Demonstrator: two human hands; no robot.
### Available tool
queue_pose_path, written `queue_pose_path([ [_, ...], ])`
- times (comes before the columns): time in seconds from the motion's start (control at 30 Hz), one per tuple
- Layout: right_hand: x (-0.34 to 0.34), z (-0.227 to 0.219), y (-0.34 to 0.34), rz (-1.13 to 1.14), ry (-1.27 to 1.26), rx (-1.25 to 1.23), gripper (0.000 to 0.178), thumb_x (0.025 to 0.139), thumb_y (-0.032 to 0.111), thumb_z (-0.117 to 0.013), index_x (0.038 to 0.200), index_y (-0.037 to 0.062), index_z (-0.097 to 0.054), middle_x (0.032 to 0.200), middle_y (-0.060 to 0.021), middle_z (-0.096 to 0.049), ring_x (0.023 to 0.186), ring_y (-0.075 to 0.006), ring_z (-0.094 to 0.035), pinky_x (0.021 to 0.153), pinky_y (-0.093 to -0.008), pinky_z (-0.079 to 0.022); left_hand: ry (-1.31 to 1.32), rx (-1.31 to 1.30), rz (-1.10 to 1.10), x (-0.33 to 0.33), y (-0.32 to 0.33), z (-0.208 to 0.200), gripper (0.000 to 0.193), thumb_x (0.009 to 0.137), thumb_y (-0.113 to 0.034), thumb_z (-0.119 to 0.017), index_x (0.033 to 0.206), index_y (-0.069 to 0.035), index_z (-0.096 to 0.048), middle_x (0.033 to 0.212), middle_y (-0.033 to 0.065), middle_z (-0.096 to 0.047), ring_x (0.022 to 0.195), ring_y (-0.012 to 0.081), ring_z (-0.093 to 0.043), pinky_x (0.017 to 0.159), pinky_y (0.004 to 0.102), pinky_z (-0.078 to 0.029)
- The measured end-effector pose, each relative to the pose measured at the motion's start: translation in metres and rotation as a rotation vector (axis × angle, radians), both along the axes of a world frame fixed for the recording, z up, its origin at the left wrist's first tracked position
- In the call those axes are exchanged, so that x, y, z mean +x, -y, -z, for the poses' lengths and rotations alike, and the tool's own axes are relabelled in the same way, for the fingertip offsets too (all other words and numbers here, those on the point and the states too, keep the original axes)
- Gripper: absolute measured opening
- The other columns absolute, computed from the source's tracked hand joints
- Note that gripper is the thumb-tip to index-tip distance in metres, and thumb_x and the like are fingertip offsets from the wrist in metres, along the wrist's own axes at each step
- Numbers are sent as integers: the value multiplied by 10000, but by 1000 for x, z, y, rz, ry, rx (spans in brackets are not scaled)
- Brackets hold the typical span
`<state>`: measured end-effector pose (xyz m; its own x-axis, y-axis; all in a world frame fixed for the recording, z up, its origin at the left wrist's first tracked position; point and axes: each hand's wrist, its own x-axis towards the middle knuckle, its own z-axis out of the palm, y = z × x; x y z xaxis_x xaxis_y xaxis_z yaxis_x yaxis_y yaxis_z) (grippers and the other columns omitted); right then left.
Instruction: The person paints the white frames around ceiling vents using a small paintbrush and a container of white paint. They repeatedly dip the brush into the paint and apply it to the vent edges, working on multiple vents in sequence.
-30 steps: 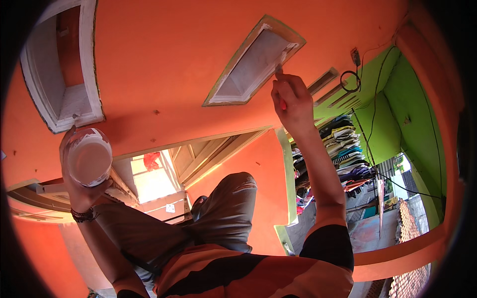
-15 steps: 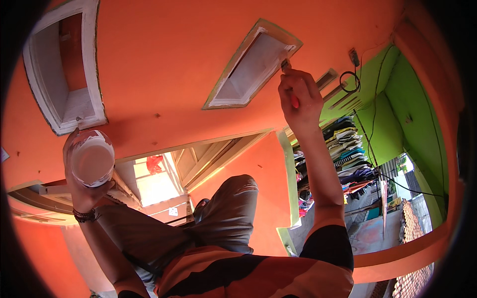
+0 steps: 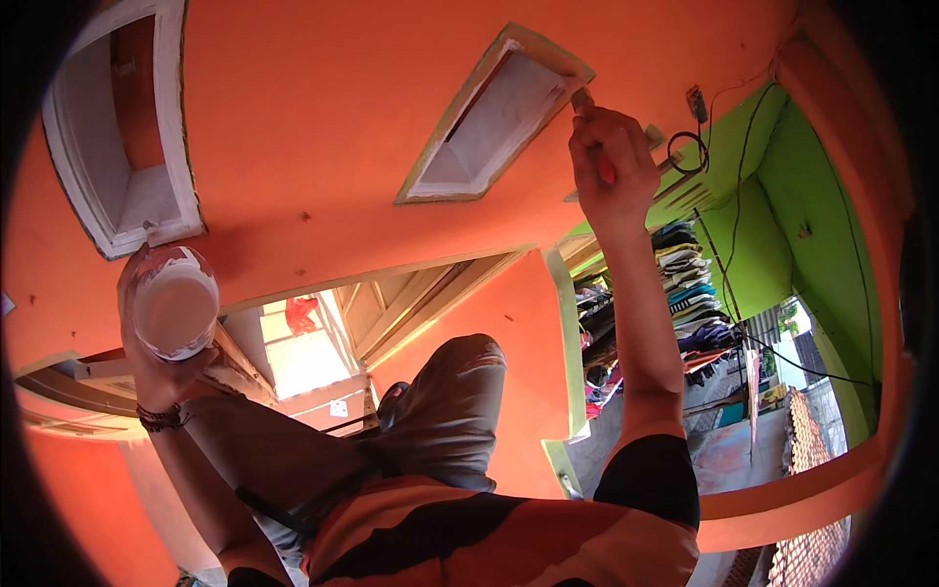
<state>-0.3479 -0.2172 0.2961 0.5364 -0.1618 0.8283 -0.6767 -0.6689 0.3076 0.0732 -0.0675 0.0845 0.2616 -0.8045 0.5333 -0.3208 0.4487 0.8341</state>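
Observation:
My left hand (image 3: 147, 367) is wrapped round a clear cup of whitish paint (image 3: 176, 308), its rim smeared with white. In my raised right hand (image 3: 616, 181) is a paintbrush (image 3: 583, 100) with a red handle, which shows between the fingers. The bristles are at the right-hand corner of a slanted vent opening (image 3: 509, 122) in the orange wall. White paint coats the inside of that opening, while part of its outer border is brownish with a green edge. Next to the cup, a larger opening (image 3: 181, 127) has a white-painted frame.
Below the orange wall (image 3: 323, 117) is a doorway or window with a wooden frame (image 3: 430, 293). Stacked or hanging clothes (image 3: 690, 284) fill the space behind my right arm. A black cable loop (image 3: 689, 155) hangs near a green wall (image 3: 827, 196).
My right hand and the brush have moved right and slightly up along the slanted opening's edge to its corner. The left hand still holds the cup, barely shifted.

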Motion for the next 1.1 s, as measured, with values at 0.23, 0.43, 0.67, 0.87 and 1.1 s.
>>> queue_pose_path([
  [0.23,-1,99,-7,-27,-336,403,297,638,-93,-656,873,69,-575,953,-99,-585,797,-265,-613,611,-363,-546,-16,-7,14,0,1,2,1061,471,-47,-704,1465,-92,-335,1295,97,-483,1160,249,-530,1015,369,-441],
  [0.43,-5,54,0,-30,-19,151,236,721,-106,-649,899,38,-594,997,-117,-608,705,-242,-608,573,-344,-514,-25,2,19,-1,-1,0,1056,482,-35,-705,1468,-90,-331,1297,102,-484,1160,251,-530,1015,380,-443],
  [0.67,-8,106,-10,35,-215,199,319,610,-107,-672,881,43,-594,1044,-136,-612,863,-281,-632,620,-352,-564,-10,-22,25,4,1,9,1059,491,-51,-715,1471,-80,-316,1309,109,-478,1171,254,-525,1017,380,-442],
  [0.87,-7,104,-13,29,-13,181,311,620,-106,-670,863,64,-575,1042,-138,-613,895,-295,-627,631,-364,-571,-46,0,28,-2,1,1,1049,494,-73,-726,1465,-85,-329,1314,108,-479,1170,253,-525,1018,378,-441],
  [1.1,-10,117,-16,-29,-59,272,308,631,-100,-675,866,65,-565,1041,-131,-615,863,-301,-627,607,-368,-557,-34,-3,22,0,0,3,1048,471,-53,-745,1443,-60,-353,1342,104,-467,1195,262,-513,1033,387,-428],
])
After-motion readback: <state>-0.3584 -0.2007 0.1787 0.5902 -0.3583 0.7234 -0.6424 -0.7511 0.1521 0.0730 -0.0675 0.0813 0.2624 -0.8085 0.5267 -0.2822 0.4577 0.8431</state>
